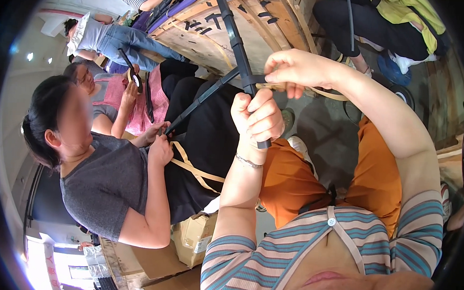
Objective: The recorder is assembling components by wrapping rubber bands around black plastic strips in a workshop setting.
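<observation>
My left hand (259,115) is wrapped round a long black rod (235,40) near its lower end, and a short stub of the rod sticks out below my fist. Bands of black tape circle the rod at intervals. Just above the fist, a short black tape strip (257,79) reaches sideways from the rod to my right hand (298,70), whose thumb and forefinger are pinched on its end. The other right fingers curl downward. Behind them passes a thin tan strip (275,86), which I cannot tell is held or not.
At left, a co-worker in a grey shirt (105,181) holds another black rod (203,100) that crosses behind mine. Tan strips (195,170) hang by their lap. Beyond, a person in a pink apron handles a tape roll (136,81). A wooden crate (210,47) stands ahead; a cardboard box (193,238) sits lower left.
</observation>
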Motion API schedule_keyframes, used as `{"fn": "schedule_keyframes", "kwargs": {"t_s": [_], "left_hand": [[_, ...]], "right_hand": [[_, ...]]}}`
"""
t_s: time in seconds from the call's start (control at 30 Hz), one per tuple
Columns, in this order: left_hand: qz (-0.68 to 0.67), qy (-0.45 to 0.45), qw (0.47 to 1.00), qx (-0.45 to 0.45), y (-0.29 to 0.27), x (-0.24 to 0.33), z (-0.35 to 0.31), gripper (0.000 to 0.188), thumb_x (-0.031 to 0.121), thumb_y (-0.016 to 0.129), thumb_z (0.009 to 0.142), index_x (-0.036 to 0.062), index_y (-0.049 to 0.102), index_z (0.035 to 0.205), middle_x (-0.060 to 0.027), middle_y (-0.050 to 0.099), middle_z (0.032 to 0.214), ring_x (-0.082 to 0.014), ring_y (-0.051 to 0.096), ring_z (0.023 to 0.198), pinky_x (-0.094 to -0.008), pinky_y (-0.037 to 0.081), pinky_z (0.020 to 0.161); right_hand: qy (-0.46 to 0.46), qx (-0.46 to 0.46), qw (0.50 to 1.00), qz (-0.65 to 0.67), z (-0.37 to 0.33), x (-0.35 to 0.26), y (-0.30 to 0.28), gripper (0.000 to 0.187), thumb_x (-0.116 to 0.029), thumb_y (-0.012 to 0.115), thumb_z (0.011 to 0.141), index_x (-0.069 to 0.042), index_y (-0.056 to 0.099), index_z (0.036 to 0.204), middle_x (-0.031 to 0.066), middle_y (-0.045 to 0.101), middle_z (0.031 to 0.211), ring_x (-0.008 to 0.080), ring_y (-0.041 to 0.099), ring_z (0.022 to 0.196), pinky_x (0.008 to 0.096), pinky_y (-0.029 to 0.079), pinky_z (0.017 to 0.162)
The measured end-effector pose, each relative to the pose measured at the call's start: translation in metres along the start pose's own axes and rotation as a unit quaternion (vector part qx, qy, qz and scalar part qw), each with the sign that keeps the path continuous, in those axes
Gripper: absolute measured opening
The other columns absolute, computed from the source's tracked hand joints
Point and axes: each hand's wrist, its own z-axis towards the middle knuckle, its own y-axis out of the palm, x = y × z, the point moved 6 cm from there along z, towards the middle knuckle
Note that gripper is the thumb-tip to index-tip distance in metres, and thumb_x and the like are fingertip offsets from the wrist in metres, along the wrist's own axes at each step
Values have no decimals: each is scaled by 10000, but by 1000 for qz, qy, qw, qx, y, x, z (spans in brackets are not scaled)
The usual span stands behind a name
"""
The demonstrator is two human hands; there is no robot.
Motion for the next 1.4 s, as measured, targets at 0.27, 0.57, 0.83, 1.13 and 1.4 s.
{"fn": "schedule_keyframes", "kwargs": {"t_s": [0.27, 0.57, 0.83, 1.13, 1.4], "left_hand": [[65, 8, 993, 100, -14, 0, -1, 179, 137, 506, 799, 34, 386, 714, -64, 417, 624, -126, 407, 451, -225, 359, 336], [364, 191, 794, 448, -48, 31, -33, 130, 96, 524, 821, 5, 499, 911, -72, 492, 755, -160, 436, 659, -270, 399, 583], [370, 231, 746, 503, -44, 35, -35, 225, 251, 406, 890, 58, 441, 780, -44, 436, 645, -112, 351, 483, -221, 262, 405], [502, 270, 690, 446, -25, 27, -35, 274, 274, 372, 916, 60, 437, 758, -40, 432, 616, -116, 365, 457, -223, 265, 390], [643, 280, 586, 406, -11, 27, -34, 273, 260, 354, 944, 38, 467, 831, -36, 452, 592, -96, 393, 427, -222, 310, 378]], "right_hand": [[-75, -18, 996, -33, 26, 12, 0, 185, -205, 573, 814, -21, 587, 804, 10, 568, 728, 103, 520, 603, 228, 400, 562], [-56, 42, 961, -268, 21, 17, -7, 163, -170, 601, 777, -13, 579, 744, 91, 602, 675, 177, 569, 655, 312, 427, 617], [-77, 55, 968, -232, 21, 19, 3, 171, -171, 603, 772, -9, 564, 734, 106, 601, 684, 203, 572, 658, 328, 421, 611], [-194, 136, 929, -286, -2, -8, 8, 196, -195, 633, 716, -31, 526, 721, 82, 558, 663, 245, 550, 661, 348, 406, 600], [-211, 162, 919, -290, -8, -14, 15, 200, -186, 623, 703, -26, 507, 676, 112, 535, 675, 282, 542, 663, 365, 406, 592]]}}
